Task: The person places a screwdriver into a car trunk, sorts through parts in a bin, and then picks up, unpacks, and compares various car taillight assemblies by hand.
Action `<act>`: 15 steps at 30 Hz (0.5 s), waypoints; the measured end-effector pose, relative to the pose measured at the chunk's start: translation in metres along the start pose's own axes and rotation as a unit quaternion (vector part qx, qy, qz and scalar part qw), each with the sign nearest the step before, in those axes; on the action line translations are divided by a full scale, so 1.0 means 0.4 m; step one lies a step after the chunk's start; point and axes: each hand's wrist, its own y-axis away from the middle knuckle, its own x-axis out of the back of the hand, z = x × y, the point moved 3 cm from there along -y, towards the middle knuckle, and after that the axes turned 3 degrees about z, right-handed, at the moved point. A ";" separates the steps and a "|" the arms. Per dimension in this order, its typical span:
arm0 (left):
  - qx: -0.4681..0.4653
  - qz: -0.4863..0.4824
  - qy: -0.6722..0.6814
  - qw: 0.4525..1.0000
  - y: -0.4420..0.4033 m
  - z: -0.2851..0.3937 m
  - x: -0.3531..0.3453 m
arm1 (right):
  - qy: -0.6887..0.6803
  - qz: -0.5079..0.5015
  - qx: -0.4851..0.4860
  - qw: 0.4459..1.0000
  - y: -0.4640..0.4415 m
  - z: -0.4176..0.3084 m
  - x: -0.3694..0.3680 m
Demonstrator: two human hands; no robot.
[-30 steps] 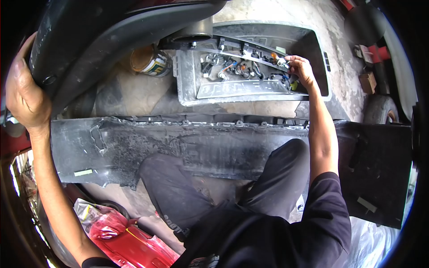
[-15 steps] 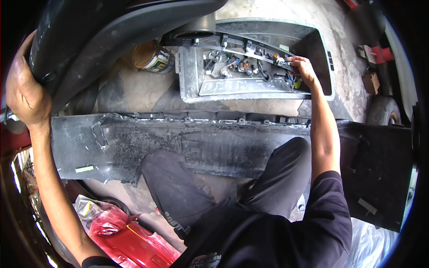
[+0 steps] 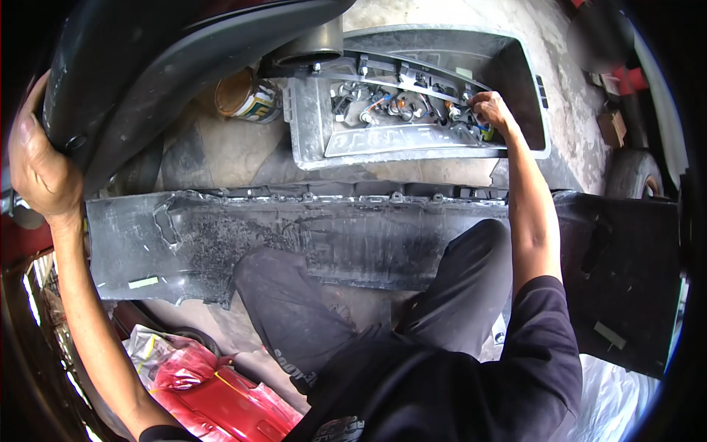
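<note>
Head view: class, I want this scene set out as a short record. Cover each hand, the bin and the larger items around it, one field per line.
Left hand: against the curved black panel, fingers partly hidden
Right hand: over the grey bin, by the right end of a dark strip; grip unclear
Bin contents: jumbled small parts, some orange
Beside bin: a can, at picture left
Before the person: long black panel, knees overlapping it
Lower left: red item under clear plastic

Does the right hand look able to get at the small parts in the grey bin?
Probably yes: the right hand is over the open grey bin, and many small parts lie on the near side of the long dark strip.
</note>
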 end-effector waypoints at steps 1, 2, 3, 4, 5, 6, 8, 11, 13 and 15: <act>0.005 0.000 0.001 1.000 -0.001 0.005 -0.001 | 0.003 0.003 -0.001 1.000 -0.004 0.007 -0.003; 0.009 0.000 0.002 1.000 -0.002 0.008 -0.001 | 0.005 0.006 -0.002 1.000 -0.009 0.014 -0.005; 0.004 -0.004 0.002 1.000 -0.001 0.001 0.001 | 0.034 0.000 0.017 0.999 -0.014 0.017 -0.008; -0.001 -0.008 0.002 1.000 0.001 -0.011 0.002 | 0.062 -0.006 0.036 0.997 -0.019 0.021 -0.010; -0.006 -0.012 0.001 1.000 0.001 -0.018 0.002 | 0.091 -0.013 0.054 0.994 -0.022 0.025 -0.011; -0.009 -0.009 -0.001 1.000 0.000 -0.018 0.002 | 0.105 -0.015 0.067 0.992 -0.022 0.028 -0.011; -0.015 -0.004 -0.007 1.000 0.001 -0.019 0.002 | 0.133 -0.020 0.094 0.986 -0.026 0.031 -0.017; 0.001 -0.004 0.002 1.000 0.002 -0.015 0.003 | 0.122 -0.009 0.053 0.991 -0.026 0.035 -0.019; 0.021 0.001 0.012 1.000 0.003 -0.007 0.000 | 0.130 -0.013 0.049 0.990 -0.025 0.035 -0.019; 0.035 0.002 0.020 0.999 0.005 -0.005 -0.002 | 0.136 -0.016 0.043 0.990 -0.023 0.035 -0.019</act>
